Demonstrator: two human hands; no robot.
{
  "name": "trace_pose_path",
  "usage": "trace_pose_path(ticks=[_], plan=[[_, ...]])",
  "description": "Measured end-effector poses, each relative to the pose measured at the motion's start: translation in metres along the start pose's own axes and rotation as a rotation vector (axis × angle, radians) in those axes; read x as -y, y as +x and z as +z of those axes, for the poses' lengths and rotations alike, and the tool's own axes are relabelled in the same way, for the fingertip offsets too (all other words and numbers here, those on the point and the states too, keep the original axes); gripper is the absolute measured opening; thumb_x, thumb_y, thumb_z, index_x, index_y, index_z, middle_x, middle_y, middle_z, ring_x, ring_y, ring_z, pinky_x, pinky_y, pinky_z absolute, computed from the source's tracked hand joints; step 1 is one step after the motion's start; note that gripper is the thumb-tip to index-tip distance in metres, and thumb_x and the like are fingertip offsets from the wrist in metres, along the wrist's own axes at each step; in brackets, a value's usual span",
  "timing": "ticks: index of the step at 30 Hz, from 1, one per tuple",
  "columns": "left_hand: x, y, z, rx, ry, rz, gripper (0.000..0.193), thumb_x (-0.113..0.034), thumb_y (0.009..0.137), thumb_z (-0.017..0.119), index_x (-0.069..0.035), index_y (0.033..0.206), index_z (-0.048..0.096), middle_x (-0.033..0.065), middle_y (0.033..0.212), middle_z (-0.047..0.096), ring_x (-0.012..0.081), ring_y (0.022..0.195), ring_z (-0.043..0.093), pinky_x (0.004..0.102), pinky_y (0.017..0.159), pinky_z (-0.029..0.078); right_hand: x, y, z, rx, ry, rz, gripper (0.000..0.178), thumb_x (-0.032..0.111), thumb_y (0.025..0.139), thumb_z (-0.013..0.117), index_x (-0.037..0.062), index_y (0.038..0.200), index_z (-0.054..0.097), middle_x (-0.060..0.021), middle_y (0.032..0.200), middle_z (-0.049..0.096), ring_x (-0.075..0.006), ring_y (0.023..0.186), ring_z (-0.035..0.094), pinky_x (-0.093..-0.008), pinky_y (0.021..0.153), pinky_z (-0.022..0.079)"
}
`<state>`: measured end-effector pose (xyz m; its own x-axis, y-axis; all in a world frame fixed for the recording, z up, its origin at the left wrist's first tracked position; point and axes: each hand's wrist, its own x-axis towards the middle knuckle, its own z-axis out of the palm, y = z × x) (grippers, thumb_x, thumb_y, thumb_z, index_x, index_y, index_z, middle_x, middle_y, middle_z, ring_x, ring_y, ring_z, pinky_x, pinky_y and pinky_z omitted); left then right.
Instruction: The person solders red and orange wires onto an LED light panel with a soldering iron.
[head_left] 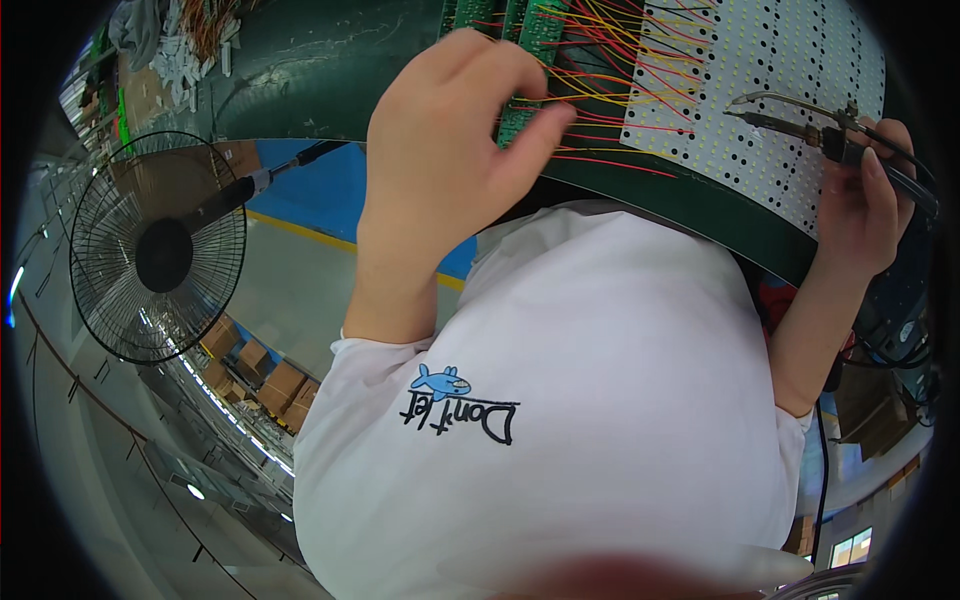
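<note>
My left hand (450,140) is over the narrow green circuit boards (517,118). Its fingers are curled, with thumb and forefinger close together among red and yellow wires (590,95); whatever they pinch is hidden. At the right, my right hand (865,205) is closed round a soldering iron (800,128) with a thin curved metal tube fixed along it. The iron's tip points left, over a white perforated panel (745,170) with rows of black holes and small yellowish dots. Thin red, yellow and black wires run from the green boards onto the panel's left part.
A dark green work surface (300,80) carries the boards and panel. Bundled orange wires (205,28) and grey scraps (180,75) are at the far left. A black fan (163,255) stands left of the table. Cardboard boxes (280,385) are farther off. A dark cable (822,470) hangs at the right.
</note>
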<state>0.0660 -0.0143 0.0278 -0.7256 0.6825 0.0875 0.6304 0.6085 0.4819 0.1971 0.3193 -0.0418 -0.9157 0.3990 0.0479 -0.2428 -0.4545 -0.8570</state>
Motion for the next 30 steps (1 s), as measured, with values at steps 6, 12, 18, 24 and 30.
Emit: trace_pose_path(ticks=[6,12,18,24,30], plan=[[0.012,0.0,0.009,-0.097,0.093,-0.23,0.013,-0.012,0.087,0.073,-0.001,0.086,0.067,0.0076,0.077,0.063,0.0204,0.069,0.062,0.032,0.064,0.049,-0.001,0.002,-0.002,0.03,0.045,-0.002,0.038,-0.004,0.093,0.056,-0.0117,0.13,0.05,-0.0186,0.109,0.068,-0.0227,0.101,0.069,-0.0302,0.087,0.056],[0.009,0.0,0.008,-0.212,0.004,-0.147,0.01,-0.011,0.085,0.073,-0.003,0.085,0.067,0.0051,0.074,0.063,0.0151,0.063,0.057,0.0285,0.059,0.046,0.001,0.001,0.002,-0.033,0.058,0.001,0.034,-0.003,0.092,0.059,-0.0111,0.125,0.054,-0.0183,0.105,0.069,-0.0225,0.1,0.07,-0.031,0.087,0.056],[0.013,0.004,0.018,-0.346,0.022,-0.141,0.01,-0.011,0.083,0.072,-0.003,0.08,0.067,0.0026,0.068,0.058,0.0124,0.059,0.05,0.0278,0.055,0.043,0.003,-0.001,-0.004,-0.116,-0.056,0.03,0.036,-0.001,0.096,0.051,-0.0105,0.131,0.051,-0.0141,0.104,0.064,-0.0177,0.095,0.064,-0.031,0.084,0.048],[0.016,0.002,0.023,-0.318,0.023,-0.236,0.01,-0.01,0.081,0.071,-0.002,0.078,0.067,0.0028,0.064,0.055,0.0124,0.058,0.05,0.0282,0.055,0.042,0.001,0.0,-0.006,-0.087,0.058,0.02,0.037,-0.002,0.093,0.059,-0.0109,0.128,0.054,-0.0186,0.104,0.069,-0.0234,0.1,0.068,-0.0333,0.091,0.055],[0.022,0.001,0.012,-0.304,0.089,-0.008,0.009,-0.012,0.076,0.075,-0.009,0.081,0.069,0.0032,0.079,0.059,0.0191,0.072,0.056,0.0322,0.066,0.047,0.003,0.0,-0.005,-0.039,0.118,0.029,0.034,-0.003,0.094,0.055,-0.0109,0.127,0.053,-0.0182,0.106,0.068,-0.0237,0.103,0.067,-0.0356,0.094,0.053]])
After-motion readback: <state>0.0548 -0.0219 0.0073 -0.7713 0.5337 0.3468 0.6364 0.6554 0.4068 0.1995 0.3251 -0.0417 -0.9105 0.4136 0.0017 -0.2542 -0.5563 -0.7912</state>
